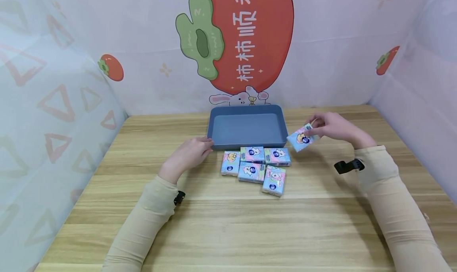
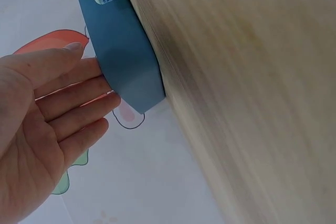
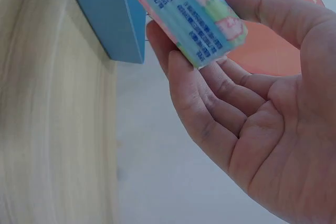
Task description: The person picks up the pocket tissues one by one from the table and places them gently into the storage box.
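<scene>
A blue rectangular tray [image 1: 248, 130] stands at the back of the table. My left hand [image 1: 189, 156] rests its fingertips against the tray's near left corner; in the left wrist view that hand [image 2: 58, 108] has its fingers extended at the blue wall [image 2: 123, 51]. Just right of the tray, my right hand [image 1: 330, 126] pinches a small tissue pack [image 1: 300, 139] between thumb and fingers, tilted above the table. The right wrist view shows printed text on that pack [image 3: 191, 17]. Several similar packs, including one with a yellow figure [image 1: 230, 163], lie together in front of the tray.
The wooden table [image 1: 214, 232] meets a printed cloth backdrop [image 1: 150, 37] behind the tray. More cloth hangs at the left [image 1: 46, 93] and right sides. Dark straps [image 1: 348, 166] sit at both sleeve cuffs.
</scene>
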